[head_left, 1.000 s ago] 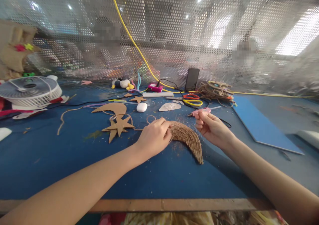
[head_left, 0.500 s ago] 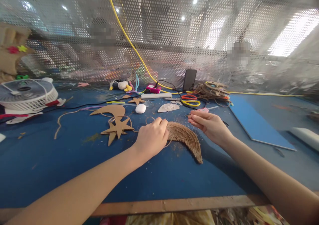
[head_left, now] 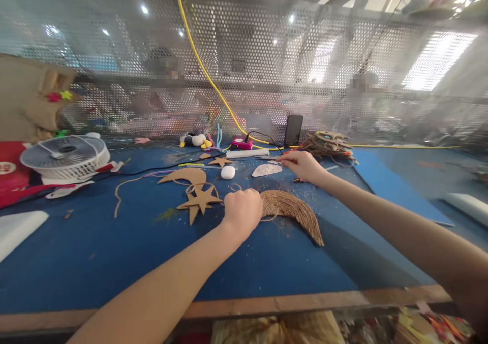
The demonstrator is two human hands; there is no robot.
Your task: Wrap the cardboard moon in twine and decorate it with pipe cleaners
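Observation:
My left hand [head_left: 244, 212] is closed at the left end of a crescent covered in rows of brown twine [head_left: 292, 207], which lies on the table; the gripped end is hidden under my fingers. Farther back, my right hand [head_left: 305, 167] pinches the scissors [head_left: 271, 157]. Only their blades show, the handles being covered by the hand. Left of my left hand lie stacked cardboard stars [head_left: 201, 198], a plain cardboard crescent [head_left: 185, 175] and a loose strand of twine [head_left: 119, 194]. A white rounded object [head_left: 227, 172] and a pale flat piece [head_left: 267, 169] sit between the hands, farther back.
A white fan [head_left: 68, 156] lies at the left, with a white block [head_left: 23, 229] in front. Behind are a phone [head_left: 293, 129], a pink device [head_left: 242, 143] and a pile of twine and cardboard [head_left: 328, 147]. A blue board [head_left: 396, 189] is at the right. Perforated metal rises behind.
My right hand has moved away from beside the twine crescent, back and left onto the scissors, covering their red and yellow handles. My left hand stays at the crescent's end. The view has shifted slightly.

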